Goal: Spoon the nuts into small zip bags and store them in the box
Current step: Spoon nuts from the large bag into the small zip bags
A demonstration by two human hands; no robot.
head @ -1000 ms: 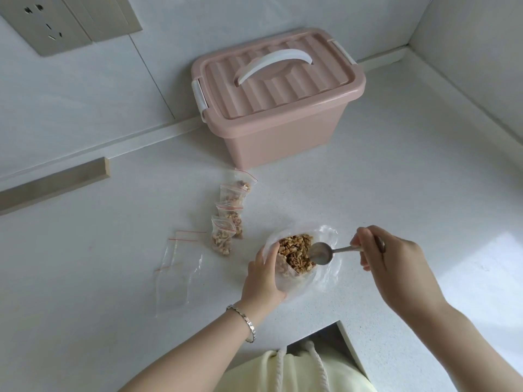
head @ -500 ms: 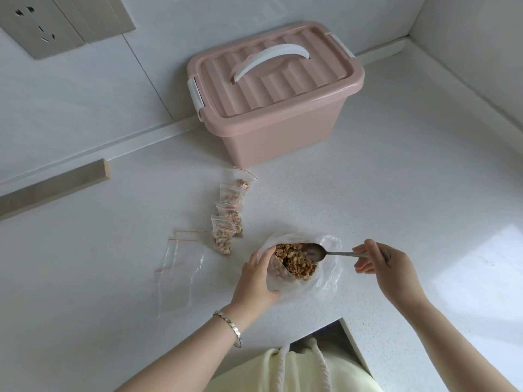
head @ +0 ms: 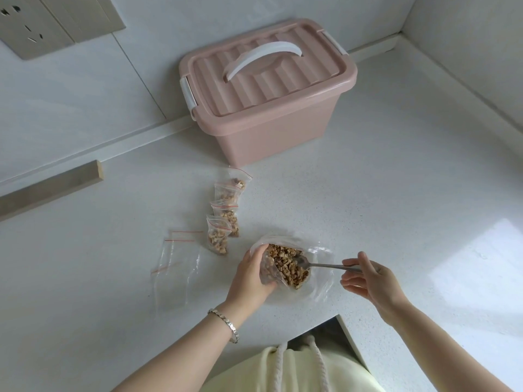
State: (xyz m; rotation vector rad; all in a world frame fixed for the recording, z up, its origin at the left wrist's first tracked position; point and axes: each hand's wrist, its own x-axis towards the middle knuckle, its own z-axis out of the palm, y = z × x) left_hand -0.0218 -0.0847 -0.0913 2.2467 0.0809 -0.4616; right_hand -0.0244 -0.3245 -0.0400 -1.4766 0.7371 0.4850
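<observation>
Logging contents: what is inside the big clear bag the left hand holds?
Brown nut pieces lie in the big bag, with the spoon dug into them. The left hand covers the bag's left side, so their depth is hidden.

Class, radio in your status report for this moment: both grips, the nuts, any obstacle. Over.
Left grip holds nut bag. Right grip pinches spoon, bowl in nuts. Pink box has lid on.

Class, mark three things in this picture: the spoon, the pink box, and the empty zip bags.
spoon [head: 325, 265], head view, on the middle of its metal handle.
pink box [head: 271, 134], head view, on its front wall below the lid.
empty zip bags [head: 175, 270], head view, on the clear plastic of the pile.
</observation>
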